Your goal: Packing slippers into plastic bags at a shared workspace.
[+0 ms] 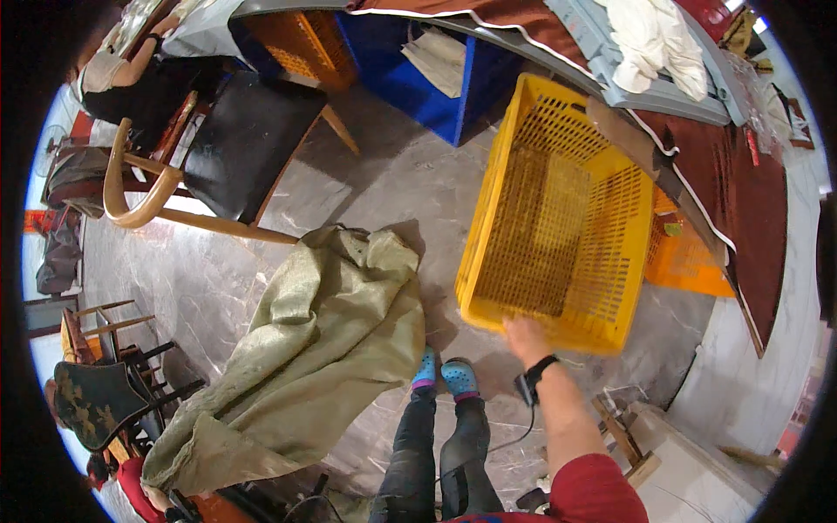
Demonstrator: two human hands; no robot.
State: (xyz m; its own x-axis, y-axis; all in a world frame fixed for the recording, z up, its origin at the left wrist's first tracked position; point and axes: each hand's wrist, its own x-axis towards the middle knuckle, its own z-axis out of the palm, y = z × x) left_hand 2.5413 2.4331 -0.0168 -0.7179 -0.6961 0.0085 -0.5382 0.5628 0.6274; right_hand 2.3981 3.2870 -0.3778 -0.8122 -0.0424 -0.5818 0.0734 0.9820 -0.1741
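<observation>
My right hand (527, 339), with a black band on its wrist, is closed around the near rim of a large yellow plastic crate (488, 235). The crate has slotted walls, and its open top faces me. Motion blurs its near right corner. To the left, a crumpled olive-green woven sack (349, 349) lies spread over the floor, beside my feet in blue clogs (459, 378). My left hand is out of view.
A chair with a black seat (248, 144) stands at the far left, and another person (122, 74) sits beyond it. A blue bin (462, 96) and an orange crate (305, 48) are at the back. A brown-draped table (741, 192) borders the right. An orange crate (689, 275) sits beneath it.
</observation>
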